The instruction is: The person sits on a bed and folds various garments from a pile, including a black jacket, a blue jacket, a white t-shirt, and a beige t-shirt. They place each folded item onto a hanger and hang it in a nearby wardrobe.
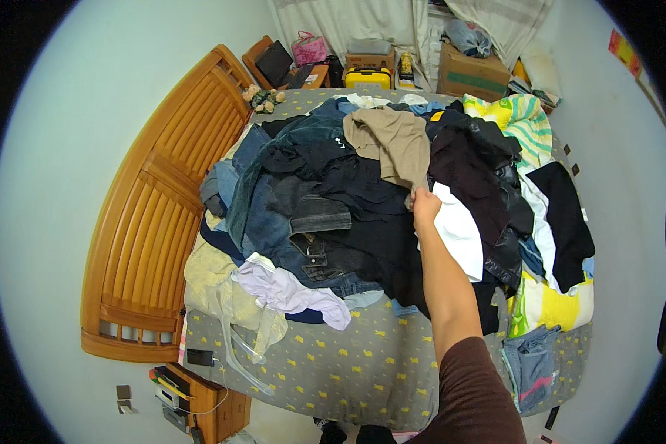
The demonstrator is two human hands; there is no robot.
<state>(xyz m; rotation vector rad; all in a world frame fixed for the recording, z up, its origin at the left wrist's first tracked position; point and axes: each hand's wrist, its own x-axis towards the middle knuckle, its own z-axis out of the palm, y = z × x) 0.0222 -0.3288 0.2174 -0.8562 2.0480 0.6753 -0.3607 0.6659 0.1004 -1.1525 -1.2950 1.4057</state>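
My right hand [425, 206] is shut on one end of a tan garment [391, 139], which stretches away over the heap. Left of it spread black clothes [333, 172] and a dark grey denim piece with a waistband or collar [319, 216]. Close to my right forearm lies a white garment [458, 233], and past that a dark maroon garment [460, 177]. Blue jeans [272, 238] and a pale lilac garment [288, 286] are at the heap's near left side. My left hand is out of view.
The heap rests on a bed with a grey patterned sheet [366, 366] and a wooden headboard [150, 233]. Folded grey-blue jeans [533, 366] lie near right. A phone [201, 357] with a cable is near a wooden nightstand [227, 408]. Boxes [472, 69] and a yellow case [368, 78] stand behind.
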